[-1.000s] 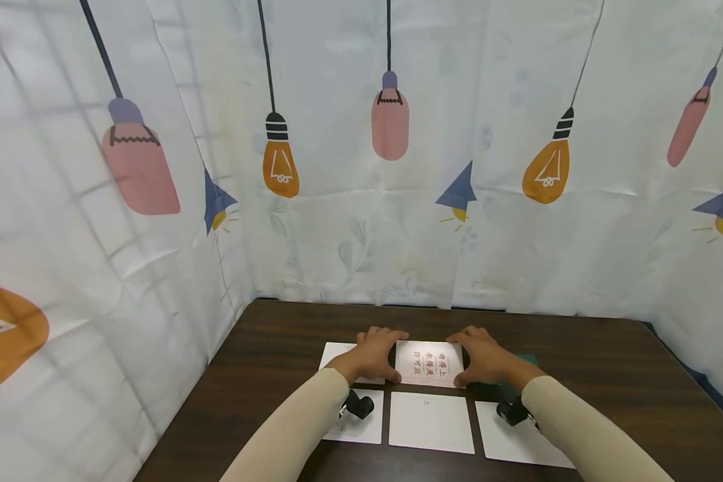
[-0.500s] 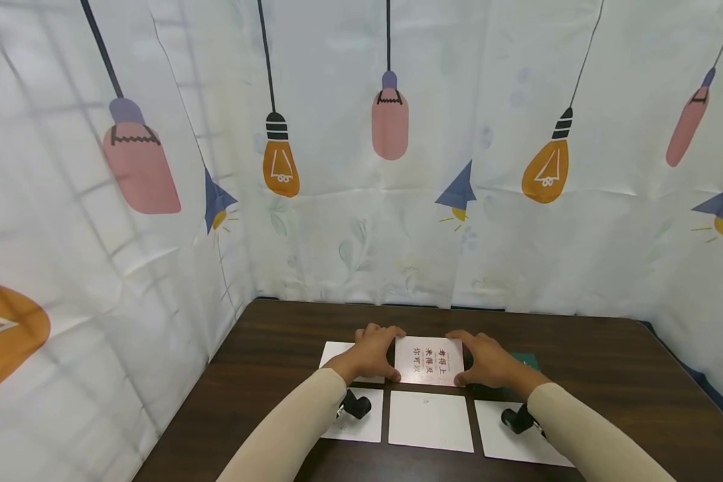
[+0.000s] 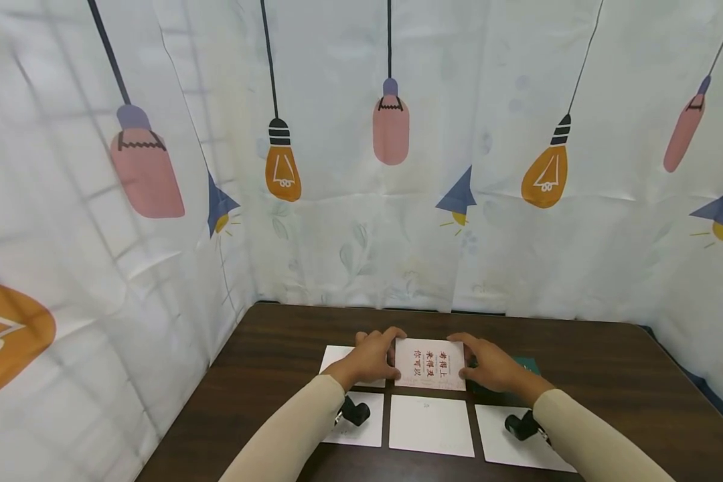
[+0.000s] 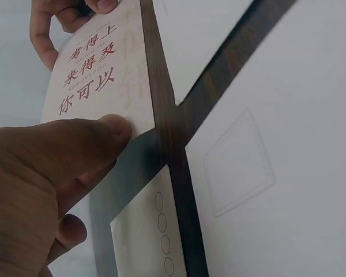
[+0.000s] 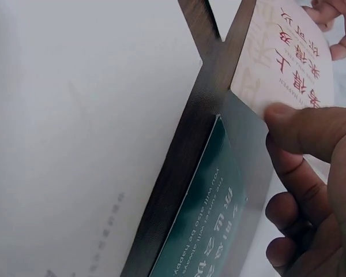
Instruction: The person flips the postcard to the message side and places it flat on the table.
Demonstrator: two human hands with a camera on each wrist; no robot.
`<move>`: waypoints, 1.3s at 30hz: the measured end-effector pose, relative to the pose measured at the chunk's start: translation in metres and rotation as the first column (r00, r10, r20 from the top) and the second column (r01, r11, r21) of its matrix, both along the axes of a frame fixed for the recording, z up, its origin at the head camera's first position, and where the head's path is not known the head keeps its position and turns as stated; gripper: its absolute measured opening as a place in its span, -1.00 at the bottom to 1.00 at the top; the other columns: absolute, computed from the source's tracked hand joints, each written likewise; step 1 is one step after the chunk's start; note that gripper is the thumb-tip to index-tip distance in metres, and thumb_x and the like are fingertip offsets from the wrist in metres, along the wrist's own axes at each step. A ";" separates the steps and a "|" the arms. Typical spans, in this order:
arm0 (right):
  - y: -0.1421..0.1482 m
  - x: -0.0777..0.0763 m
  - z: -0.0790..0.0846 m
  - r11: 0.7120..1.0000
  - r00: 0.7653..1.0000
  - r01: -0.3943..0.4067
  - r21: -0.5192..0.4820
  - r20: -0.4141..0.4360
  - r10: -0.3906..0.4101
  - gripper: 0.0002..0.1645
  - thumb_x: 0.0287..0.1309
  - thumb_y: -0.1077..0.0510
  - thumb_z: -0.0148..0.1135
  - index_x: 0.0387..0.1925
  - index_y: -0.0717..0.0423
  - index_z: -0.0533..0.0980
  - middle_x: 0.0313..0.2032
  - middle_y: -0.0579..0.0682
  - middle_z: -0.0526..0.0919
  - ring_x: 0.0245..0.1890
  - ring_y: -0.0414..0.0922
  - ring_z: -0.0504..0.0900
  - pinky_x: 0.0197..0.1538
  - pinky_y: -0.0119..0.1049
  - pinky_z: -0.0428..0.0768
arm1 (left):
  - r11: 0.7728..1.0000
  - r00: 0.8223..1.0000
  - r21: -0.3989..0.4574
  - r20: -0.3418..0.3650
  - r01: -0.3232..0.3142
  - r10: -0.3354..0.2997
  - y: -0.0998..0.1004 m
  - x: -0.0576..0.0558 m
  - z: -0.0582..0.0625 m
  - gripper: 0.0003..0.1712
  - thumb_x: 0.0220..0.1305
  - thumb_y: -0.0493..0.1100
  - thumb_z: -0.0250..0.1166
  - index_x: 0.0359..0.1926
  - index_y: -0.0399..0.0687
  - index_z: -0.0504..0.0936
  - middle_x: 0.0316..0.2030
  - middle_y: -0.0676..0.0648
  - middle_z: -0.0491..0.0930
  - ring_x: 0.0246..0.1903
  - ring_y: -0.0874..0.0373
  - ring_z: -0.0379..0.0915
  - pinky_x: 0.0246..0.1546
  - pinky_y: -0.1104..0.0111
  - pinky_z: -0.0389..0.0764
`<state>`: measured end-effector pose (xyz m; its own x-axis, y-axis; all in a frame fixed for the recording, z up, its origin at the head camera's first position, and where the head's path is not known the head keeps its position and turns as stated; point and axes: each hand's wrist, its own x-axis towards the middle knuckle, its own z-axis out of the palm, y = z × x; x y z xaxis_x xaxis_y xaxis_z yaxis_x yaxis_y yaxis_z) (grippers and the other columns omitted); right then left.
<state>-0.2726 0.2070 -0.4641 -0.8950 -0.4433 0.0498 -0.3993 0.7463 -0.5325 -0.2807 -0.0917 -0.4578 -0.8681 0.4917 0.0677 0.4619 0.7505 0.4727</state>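
A pale pink postcard (image 3: 430, 365) with red Chinese characters is held between both hands, in the middle of the back row on the table. My left hand (image 3: 367, 358) pinches its left side; in the left wrist view the thumb (image 4: 112, 131) presses on a corner. From the right, my right hand (image 3: 493, 365) pinches the opposite side, its thumb (image 5: 282, 118) on the card's corner in the right wrist view. The card appears slightly raised from the table. Under the right hand lies a dark green postcard (image 5: 207, 219) with white writing, partly hidden in the head view.
A front row of white cards, the middle one (image 3: 430, 425) between a left one (image 3: 367, 435) and a right one (image 3: 494, 438), lies below the hands. Another white card (image 3: 336, 352) is behind the left hand. The dark wooden table (image 3: 608, 375) meets a printed curtain (image 3: 361, 234).
The pink postcard has lifted slightly, both hands staying at its sides. The right thumb has shifted a little along its edge. The head view has tilted slightly.
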 end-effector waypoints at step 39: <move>0.020 0.013 0.014 0.993 0.999 -0.035 -0.113 -0.025 0.032 -0.91 0.42 0.08 0.27 -0.23 -0.06 0.65 -0.24 -0.16 0.53 -0.22 -0.12 0.44 -0.20 -0.16 0.47 | 0.983 0.996 0.162 -0.020 0.091 -0.089 -0.014 -0.001 0.009 -0.82 0.31 -0.12 0.45 -0.40 0.20 0.63 -0.32 0.28 0.71 -0.16 0.32 0.55 0.03 0.07 0.09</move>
<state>-0.2596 0.2268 -0.4496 -0.8777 -0.4634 0.1222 -0.4365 0.6677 -0.6030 -0.2816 -0.1060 -0.4490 -0.8196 0.5491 0.1634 0.5304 0.6195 0.5788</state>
